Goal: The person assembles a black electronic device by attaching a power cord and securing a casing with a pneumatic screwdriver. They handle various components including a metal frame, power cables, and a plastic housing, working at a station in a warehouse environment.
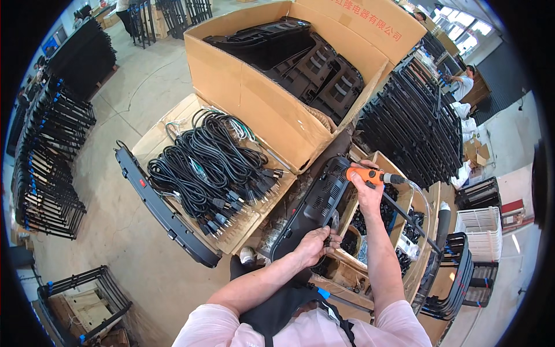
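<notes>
Landmark: the big cardboard box, open at the top and filled with stacked black plastic panels.

Thing in hand: a long black plastic panel, narrow and slightly curved, with rows of slots along its upper half; it lies slanted just below the near right corner of the big cardboard box, running from near the box's corner down toward the person.

Left hand: the left hand is closed over the lower end of the long black plastic panel, fingers curled round its edge.

Right hand: the right hand is wrapped round an orange power screwdriver, held at the upper end of the long black plastic panel; whether the tip touches the panel I cannot tell.

Hose: a clear hose arcs away from the orange power screwdriver, to the right of the box.

Cords: bundles of black power cords with plugs lie on flat cardboard, just left of the big cardboard box.

Other panel: a second long black strip lies on the floor, beyond the cords from the box.

Small bins: open bins of small dark parts sit below the box, right of the held panel.

Racks: black metal frames stand in rows right of the box.
</notes>
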`<state>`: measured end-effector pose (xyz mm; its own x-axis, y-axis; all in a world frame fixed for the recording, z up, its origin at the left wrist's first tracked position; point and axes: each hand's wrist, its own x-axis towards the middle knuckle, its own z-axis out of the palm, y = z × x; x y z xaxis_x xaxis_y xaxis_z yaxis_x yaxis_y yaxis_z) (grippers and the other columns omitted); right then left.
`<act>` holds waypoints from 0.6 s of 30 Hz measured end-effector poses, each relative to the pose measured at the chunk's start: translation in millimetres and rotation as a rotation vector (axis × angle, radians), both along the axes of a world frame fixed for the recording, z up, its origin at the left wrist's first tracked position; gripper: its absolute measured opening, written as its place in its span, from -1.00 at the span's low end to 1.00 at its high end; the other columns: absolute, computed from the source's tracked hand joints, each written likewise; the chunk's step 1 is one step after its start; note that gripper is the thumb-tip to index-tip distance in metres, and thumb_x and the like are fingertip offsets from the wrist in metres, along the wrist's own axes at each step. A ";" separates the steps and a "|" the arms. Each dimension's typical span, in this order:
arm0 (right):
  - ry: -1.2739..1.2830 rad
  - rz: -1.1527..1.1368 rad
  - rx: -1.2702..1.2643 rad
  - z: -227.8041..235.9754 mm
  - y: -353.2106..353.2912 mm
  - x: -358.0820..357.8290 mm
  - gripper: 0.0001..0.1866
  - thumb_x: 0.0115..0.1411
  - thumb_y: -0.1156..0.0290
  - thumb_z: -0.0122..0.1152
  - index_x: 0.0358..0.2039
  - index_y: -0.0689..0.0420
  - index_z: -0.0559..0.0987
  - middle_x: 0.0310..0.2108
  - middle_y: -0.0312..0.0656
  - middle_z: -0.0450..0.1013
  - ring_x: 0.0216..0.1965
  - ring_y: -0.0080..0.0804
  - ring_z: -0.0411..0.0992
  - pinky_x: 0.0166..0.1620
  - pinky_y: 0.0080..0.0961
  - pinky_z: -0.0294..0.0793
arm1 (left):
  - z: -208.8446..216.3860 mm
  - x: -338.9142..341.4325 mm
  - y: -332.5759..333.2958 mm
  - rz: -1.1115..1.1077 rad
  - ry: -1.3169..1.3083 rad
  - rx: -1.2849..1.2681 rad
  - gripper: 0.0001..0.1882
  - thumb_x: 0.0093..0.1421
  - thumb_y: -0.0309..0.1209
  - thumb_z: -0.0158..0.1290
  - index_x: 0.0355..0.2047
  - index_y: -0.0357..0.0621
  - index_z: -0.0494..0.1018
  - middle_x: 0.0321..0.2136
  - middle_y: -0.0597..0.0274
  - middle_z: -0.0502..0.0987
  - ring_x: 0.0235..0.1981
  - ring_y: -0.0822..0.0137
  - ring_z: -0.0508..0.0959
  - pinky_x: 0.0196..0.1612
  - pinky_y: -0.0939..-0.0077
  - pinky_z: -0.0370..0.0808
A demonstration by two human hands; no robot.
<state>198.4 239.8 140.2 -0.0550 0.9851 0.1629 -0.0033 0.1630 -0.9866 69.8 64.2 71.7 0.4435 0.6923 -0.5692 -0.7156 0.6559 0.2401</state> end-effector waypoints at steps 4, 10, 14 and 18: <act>0.008 0.026 -0.008 -6.7 7.7 -9.1 -0.46 0.24 0.53 0.49 0.18 0.21 0.45 0.05 0.02 0.60 0.08 -0.32 0.58 0.18 -0.32 0.59 | -17.6 -2.1 -2.4 0.020 0.010 0.067 -0.72 0.57 -0.15 0.03 -0.05 -0.10 0.55 -0.32 0.30 0.64 -0.41 0.46 0.58 -0.37 0.57 0.50; -0.050 0.026 -0.009 -4.9 11.1 -10.4 -0.47 0.22 0.53 0.51 0.15 0.21 0.47 0.03 -0.03 0.62 0.04 -0.36 0.59 0.16 -0.36 0.60 | -23.6 -2.6 -1.0 0.051 0.086 0.162 -0.76 0.52 -0.20 0.13 -0.12 -0.10 0.58 -0.43 0.41 0.58 -0.47 0.56 0.51 -0.43 0.64 0.43; -0.064 0.052 -0.001 -5.2 12.2 -9.9 -0.47 0.20 0.54 0.51 0.14 0.21 0.48 0.02 -0.05 0.63 0.02 -0.37 0.60 0.15 -0.37 0.61 | -24.1 -4.0 1.4 0.061 0.128 0.140 -0.79 0.52 -0.24 0.14 -0.07 -0.11 0.58 -0.43 0.42 0.57 -0.48 0.58 0.50 -0.45 0.67 0.43; -0.125 0.080 -0.006 -0.1 15.5 -15.4 -0.45 0.19 0.54 0.52 0.16 0.22 0.49 0.02 -0.06 0.63 0.03 -0.38 0.60 0.15 -0.37 0.61 | -13.0 -6.8 3.4 0.149 0.084 0.096 -0.81 0.55 -0.28 0.08 -0.04 -0.12 0.58 -0.38 0.43 0.59 -0.44 0.59 0.52 -0.42 0.68 0.50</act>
<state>183.1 255.2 140.1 -0.1529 0.9776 0.1443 0.1065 0.1615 -0.9811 63.0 67.6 58.7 0.2855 0.7997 -0.5282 -0.7781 0.5151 0.3593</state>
